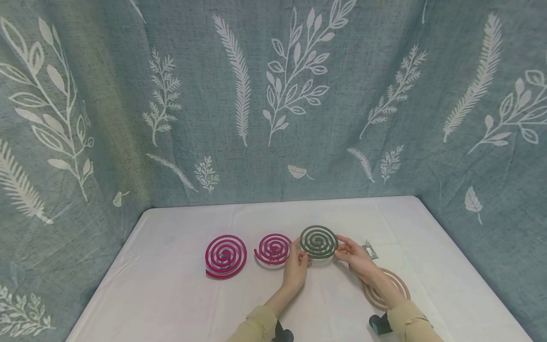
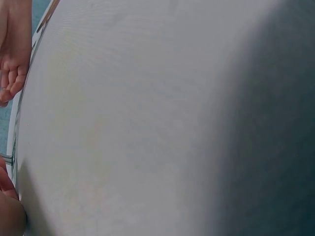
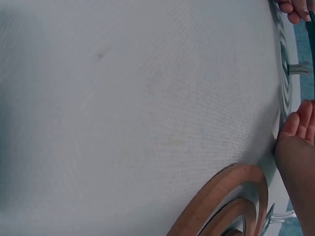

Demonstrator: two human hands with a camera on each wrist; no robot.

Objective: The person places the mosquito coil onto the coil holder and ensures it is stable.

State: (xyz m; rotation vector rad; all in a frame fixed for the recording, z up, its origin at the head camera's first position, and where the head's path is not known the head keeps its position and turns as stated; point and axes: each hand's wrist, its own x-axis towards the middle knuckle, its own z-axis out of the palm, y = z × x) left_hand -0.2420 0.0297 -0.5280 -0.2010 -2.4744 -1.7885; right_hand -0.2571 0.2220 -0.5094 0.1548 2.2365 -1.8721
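- The green coil point(image 1: 318, 241) sits at the middle of the desk point(image 1: 171, 294), its far edge apparently raised a little, held between both hands.
- The left hand point(image 1: 296, 270) pinches its left rim with curled fingers; the right hand point(image 1: 355, 256) pinches the right rim the same way.
- To handle it well, I judge the grip should stay light and even on both rims: a thin spiral like this probably snaps if twisted or bent.
- It is a flat, matte spiral, dark green, with narrow gaps between the turns.
- Just left lies a small pink coil point(image 1: 273, 248), touching or nearly touching the left hand; further left a larger pink coil point(image 1: 226, 256).
- A tan coil point(image 1: 386, 289) lies under the right forearm; a small metal stand point(image 1: 370, 250) is beside that hand.
- The desk wears a smooth white cloth; a leaf-printed curtain point(image 1: 273, 95) hangs behind.
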